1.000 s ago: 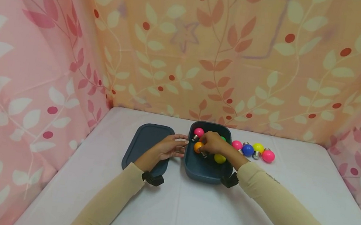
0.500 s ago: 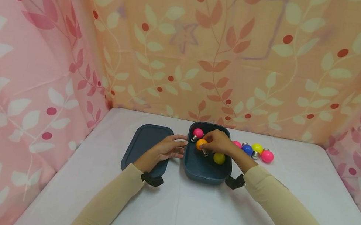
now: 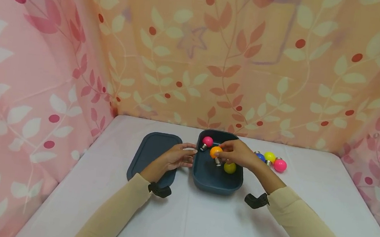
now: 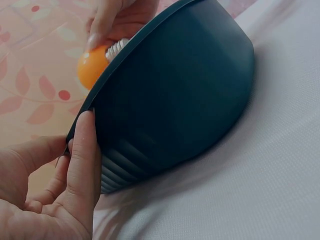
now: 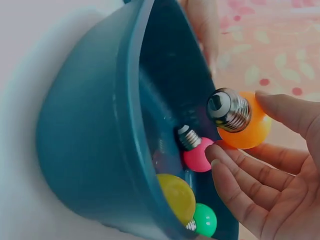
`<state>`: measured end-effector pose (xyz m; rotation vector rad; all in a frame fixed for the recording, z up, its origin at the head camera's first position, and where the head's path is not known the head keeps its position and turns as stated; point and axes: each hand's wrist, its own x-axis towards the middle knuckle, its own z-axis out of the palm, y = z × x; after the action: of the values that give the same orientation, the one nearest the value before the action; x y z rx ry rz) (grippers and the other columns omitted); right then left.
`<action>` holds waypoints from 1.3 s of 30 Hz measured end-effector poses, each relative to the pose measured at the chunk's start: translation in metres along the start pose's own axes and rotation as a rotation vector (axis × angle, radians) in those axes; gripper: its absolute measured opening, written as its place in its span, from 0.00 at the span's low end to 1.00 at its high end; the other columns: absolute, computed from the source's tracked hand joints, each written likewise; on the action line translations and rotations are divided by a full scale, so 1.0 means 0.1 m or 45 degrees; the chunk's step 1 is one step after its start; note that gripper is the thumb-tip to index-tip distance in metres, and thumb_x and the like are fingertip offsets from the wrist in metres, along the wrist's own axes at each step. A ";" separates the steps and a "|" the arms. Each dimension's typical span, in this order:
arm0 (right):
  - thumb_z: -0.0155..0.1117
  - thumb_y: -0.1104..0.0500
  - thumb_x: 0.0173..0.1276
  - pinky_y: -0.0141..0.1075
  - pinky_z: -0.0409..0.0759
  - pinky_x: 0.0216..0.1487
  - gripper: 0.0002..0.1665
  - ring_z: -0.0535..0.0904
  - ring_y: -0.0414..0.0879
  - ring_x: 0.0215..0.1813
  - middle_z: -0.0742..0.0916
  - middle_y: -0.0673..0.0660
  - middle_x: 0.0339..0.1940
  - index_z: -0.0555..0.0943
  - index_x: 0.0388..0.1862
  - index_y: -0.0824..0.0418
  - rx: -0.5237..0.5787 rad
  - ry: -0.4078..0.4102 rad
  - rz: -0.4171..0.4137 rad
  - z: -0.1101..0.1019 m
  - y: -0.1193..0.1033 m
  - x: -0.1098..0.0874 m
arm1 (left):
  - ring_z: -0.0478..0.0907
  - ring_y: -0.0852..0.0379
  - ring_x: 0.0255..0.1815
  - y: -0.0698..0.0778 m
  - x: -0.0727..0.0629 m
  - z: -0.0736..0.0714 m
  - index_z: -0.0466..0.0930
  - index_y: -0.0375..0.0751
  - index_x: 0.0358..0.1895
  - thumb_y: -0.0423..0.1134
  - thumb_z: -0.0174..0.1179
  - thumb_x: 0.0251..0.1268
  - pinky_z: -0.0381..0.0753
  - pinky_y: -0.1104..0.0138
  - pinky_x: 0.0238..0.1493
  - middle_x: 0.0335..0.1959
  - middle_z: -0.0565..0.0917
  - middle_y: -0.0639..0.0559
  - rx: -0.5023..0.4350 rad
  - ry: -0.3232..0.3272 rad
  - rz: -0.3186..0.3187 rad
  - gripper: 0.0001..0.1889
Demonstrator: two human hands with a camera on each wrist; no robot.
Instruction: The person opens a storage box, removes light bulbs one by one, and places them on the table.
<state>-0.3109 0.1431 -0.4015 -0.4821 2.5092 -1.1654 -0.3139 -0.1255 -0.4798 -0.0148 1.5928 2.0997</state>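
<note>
My right hand (image 3: 240,153) pinches an orange light bulb (image 3: 216,152) above the dark blue box (image 3: 215,186). Its metal screw base points down in the head view. At the box's left side, my left hand (image 3: 180,155) holds the rim, with fingertips on the outer wall in the left wrist view. Inside lie a pink bulb (image 3: 207,141), a yellow bulb (image 3: 229,168) and a green bulb (image 5: 205,220). The right hand hides the green one from the head view.
A matching dark blue lid (image 3: 152,155) lies flat left of the box, partly under the left hand and forearm. Right of the box are a blue bulb (image 3: 260,156), a yellow bulb (image 3: 270,157) and a pink bulb (image 3: 280,166) on the white-covered table (image 3: 212,230).
The right hand has taken hold of the orange bulb and moved slightly right with it, turning its base downward. The left hand stays at the box's left rim.
</note>
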 end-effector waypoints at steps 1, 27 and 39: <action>0.73 0.48 0.68 0.41 0.88 0.44 0.32 0.87 0.55 0.41 0.88 0.59 0.42 0.79 0.62 0.69 0.015 0.004 0.006 0.00 0.01 -0.03 | 0.80 0.58 0.25 0.00 0.00 0.00 0.71 0.37 0.65 0.31 0.58 0.75 0.87 0.67 0.28 0.28 0.80 0.50 -0.002 -0.001 -0.001 0.19; 0.70 0.44 0.69 0.41 0.87 0.47 0.36 0.85 0.53 0.48 0.87 0.63 0.52 0.77 0.66 0.67 0.171 0.264 -0.022 -0.12 0.23 -0.64 | 0.80 0.60 0.24 -0.02 0.02 0.00 0.71 0.37 0.65 0.30 0.57 0.76 0.86 0.67 0.26 0.26 0.80 0.49 -0.011 -0.016 0.004 0.18; 0.70 0.43 0.69 0.39 0.88 0.45 0.35 0.87 0.50 0.46 0.88 0.63 0.53 0.78 0.65 0.64 0.222 0.364 -0.038 -0.24 0.35 -0.89 | 0.80 0.59 0.25 -0.04 0.02 0.01 0.73 0.38 0.63 0.32 0.59 0.75 0.87 0.67 0.28 0.28 0.81 0.49 0.006 0.015 0.006 0.17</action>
<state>-0.2478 0.2192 -0.4002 -0.3282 2.6067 -1.5450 -0.3134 -0.1234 -0.4839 -0.0213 1.6059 2.1034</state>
